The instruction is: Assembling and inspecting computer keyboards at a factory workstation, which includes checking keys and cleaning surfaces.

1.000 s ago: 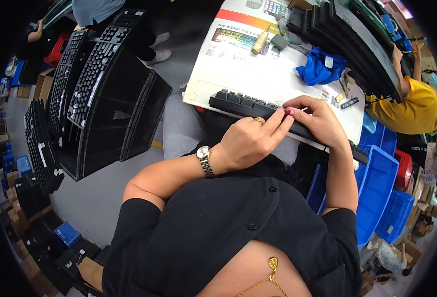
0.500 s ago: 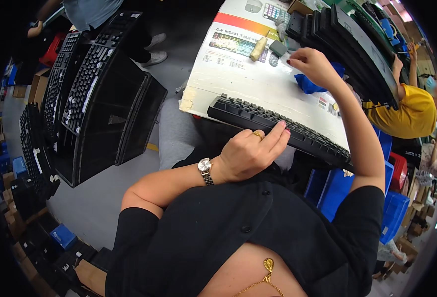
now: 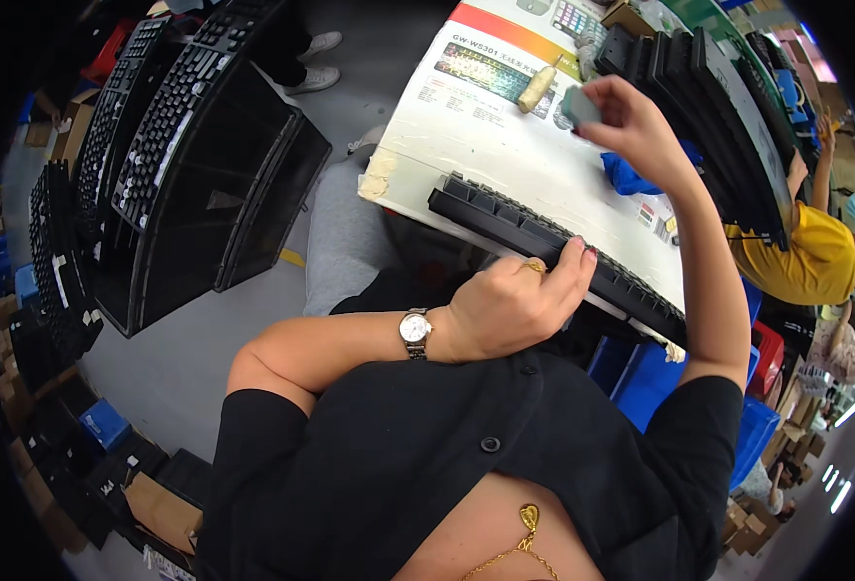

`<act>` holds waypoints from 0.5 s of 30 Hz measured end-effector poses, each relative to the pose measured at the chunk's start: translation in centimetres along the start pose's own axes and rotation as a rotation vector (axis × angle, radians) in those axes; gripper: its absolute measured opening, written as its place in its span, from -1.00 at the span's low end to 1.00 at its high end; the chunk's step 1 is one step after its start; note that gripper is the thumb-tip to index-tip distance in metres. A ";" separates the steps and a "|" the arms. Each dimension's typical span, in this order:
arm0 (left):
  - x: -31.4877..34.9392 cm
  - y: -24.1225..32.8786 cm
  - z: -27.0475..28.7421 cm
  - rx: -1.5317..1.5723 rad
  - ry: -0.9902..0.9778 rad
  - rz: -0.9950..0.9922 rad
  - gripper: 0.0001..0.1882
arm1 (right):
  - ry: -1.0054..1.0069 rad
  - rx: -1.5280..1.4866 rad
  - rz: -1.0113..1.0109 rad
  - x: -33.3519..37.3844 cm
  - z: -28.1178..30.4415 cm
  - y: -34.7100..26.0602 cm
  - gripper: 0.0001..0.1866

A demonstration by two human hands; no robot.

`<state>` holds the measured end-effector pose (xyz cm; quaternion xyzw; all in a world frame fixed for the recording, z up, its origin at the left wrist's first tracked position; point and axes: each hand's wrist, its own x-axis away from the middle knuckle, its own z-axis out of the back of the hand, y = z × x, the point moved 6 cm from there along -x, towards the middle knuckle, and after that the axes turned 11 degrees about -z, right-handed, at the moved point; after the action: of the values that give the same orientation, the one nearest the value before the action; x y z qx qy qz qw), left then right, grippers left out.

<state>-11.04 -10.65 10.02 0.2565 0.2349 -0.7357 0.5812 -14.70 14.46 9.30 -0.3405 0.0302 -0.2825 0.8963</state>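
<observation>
A black keyboard (image 3: 514, 223) lies along the near edge of the white box-topped table, tilted up on its near long side. My left hand (image 3: 519, 305) grips that near side at about its middle, fingers laid over the edge, thumb hidden. Over the table's far right part, my right hand (image 3: 631, 131) pinches a small grey-green block (image 3: 576, 105) between thumb and fingers. Beside the block lies a stubby pale yellowish stick-like piece (image 3: 538, 89). A crumpled blue cloth (image 3: 623, 176) sits below the right wrist.
Several black keyboards (image 3: 718, 126) stand stacked on edge at the table's right. More keyboards (image 3: 171, 126) rest upright in stacks on the left. Blue bins (image 3: 640, 373) stand below the table at right. A person in a yellow top (image 3: 795, 257) works beyond.
My right hand has closed on the grey-green block and lifted it from the table. The keyboard tips up slightly more under my left hand. The whole view has shifted a little.
</observation>
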 end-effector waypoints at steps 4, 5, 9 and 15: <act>-0.9 0.3 -0.3 -0.083 -0.038 0.003 -0.74 | -0.395 -0.169 -0.010 6.6 -0.5 -4.6 -0.49; -1.3 0.3 -0.4 -0.103 -0.050 -0.007 -0.74 | -0.397 -0.168 -0.013 7.5 -0.6 -4.8 -0.49; -2.0 0.4 -0.5 -0.141 -0.081 -0.020 -0.73 | -0.350 -0.154 0.089 8.9 -1.3 -6.3 -0.49; -2.1 0.4 -0.8 -0.125 -0.102 -0.021 -0.72 | -0.276 -0.132 0.186 9.1 -1.8 -6.6 -0.51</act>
<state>-10.16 -8.73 10.75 0.1794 0.2532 -0.7378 0.5995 -10.77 4.61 13.36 -0.4299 -0.0431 -0.1463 0.8899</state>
